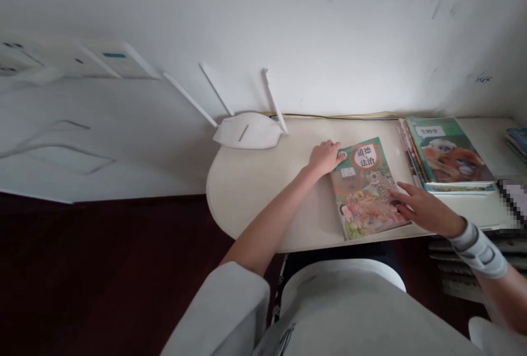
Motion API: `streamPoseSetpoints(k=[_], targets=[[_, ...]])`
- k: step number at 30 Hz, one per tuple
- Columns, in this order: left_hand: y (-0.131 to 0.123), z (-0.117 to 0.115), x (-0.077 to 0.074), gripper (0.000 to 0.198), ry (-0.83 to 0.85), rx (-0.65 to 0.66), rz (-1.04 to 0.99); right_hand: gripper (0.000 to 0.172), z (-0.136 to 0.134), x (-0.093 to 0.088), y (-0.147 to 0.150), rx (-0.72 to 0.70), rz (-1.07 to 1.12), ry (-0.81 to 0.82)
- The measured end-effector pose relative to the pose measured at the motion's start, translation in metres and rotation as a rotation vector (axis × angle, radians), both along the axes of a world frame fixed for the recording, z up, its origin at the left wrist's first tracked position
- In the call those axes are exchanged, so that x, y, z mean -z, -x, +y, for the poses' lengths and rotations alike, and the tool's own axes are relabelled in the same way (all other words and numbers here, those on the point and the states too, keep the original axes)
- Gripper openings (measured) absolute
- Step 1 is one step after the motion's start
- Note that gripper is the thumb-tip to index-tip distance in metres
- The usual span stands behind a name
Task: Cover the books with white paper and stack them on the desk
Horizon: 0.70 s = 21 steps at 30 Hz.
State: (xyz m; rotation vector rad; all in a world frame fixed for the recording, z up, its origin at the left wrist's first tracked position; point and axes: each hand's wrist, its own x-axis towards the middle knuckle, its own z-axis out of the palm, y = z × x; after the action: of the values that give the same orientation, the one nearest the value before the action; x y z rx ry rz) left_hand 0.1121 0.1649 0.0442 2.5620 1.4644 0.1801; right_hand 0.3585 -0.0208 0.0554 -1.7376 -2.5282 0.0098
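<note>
A textbook [362, 191] with a green and pink illustrated cover lies face up on the white table, slightly turned, its lower edge close to the table's front edge. My left hand [325, 157] is at its upper left corner, with curled fingers closed on that corner; the fingertips are partly hidden. On the cover's right side, my right hand [422, 208] rests with fingers stretched out and apart. A grey-white band [480, 249] is around my right wrist.
A stack of textbooks [453, 153] stands right of the book, a monkey picture on its top cover. A white router [249, 130] with upright antennas sits at the table's left end. Cables [349, 117] run along the wall. More books [517, 141] lie far right. The table [230, 197] has a rounded left edge.
</note>
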Motion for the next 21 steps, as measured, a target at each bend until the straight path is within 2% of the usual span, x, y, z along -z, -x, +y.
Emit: streamPoseSetpoints(k=[4,8,10,11,13,15,16,19,21], targets=[[0.039,-0.01,0.003,0.036,0.024,-0.088,0.044,0.048,-0.006,0.019,0.009,0.29,0.075,-0.193],[0.088,-0.049,-0.001,0.031,0.071,-0.197,0.101,0.062,-0.003,0.03,0.018,0.456,0.283,-0.309],[0.107,-0.07,-0.008,0.03,0.203,-0.22,0.117,0.069,-0.003,0.036,0.02,0.528,0.45,-0.329],[0.113,-0.079,-0.011,0.031,0.303,-0.218,0.115,0.068,-0.003,0.038,0.021,0.565,0.529,-0.31],[0.118,-0.086,-0.017,0.035,0.378,-0.238,0.066,0.053,-0.005,0.039,0.022,0.615,0.625,-0.203],[0.113,-0.079,-0.018,0.038,0.318,-0.239,-0.075,0.038,-0.005,0.038,0.022,0.631,0.658,-0.097],[0.108,-0.071,-0.016,0.038,0.283,-0.226,-0.187,0.037,-0.004,0.036,0.021,0.627,0.677,-0.067],[0.087,-0.04,-0.003,0.036,0.359,-0.163,-0.538,0.039,0.008,0.033,0.017,0.583,0.794,-0.04],[0.075,-0.023,0.007,0.033,0.379,-0.179,-0.619,0.041,0.021,0.033,0.015,0.552,0.831,-0.033]])
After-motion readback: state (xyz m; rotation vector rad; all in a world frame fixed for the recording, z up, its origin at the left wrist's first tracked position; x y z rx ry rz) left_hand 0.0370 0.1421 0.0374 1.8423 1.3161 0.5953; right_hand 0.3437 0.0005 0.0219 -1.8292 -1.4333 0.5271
